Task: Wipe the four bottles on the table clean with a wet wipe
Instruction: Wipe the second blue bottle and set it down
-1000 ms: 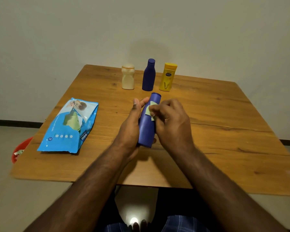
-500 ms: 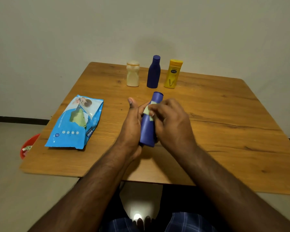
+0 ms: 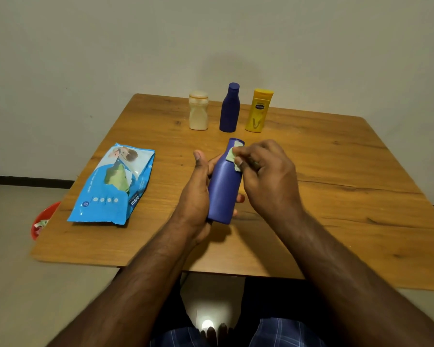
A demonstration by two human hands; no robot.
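Note:
My left hand grips a blue bottle from its left side, holding it tilted above the middle of the wooden table, cap pointing away from me. My right hand presses a small pale green wet wipe against the bottle's neck. At the far edge stand a cream bottle, a second blue bottle and a yellow bottle in a row, all upright.
A blue wet wipe pack lies flat on the table's left part. A red bin with scraps sits on the floor left of the table. The wall runs close behind the far edge.
My right hand with the wipe has slid up the held bottle toward its neck. My head view has shifted, so the table sits slightly differently in frame.

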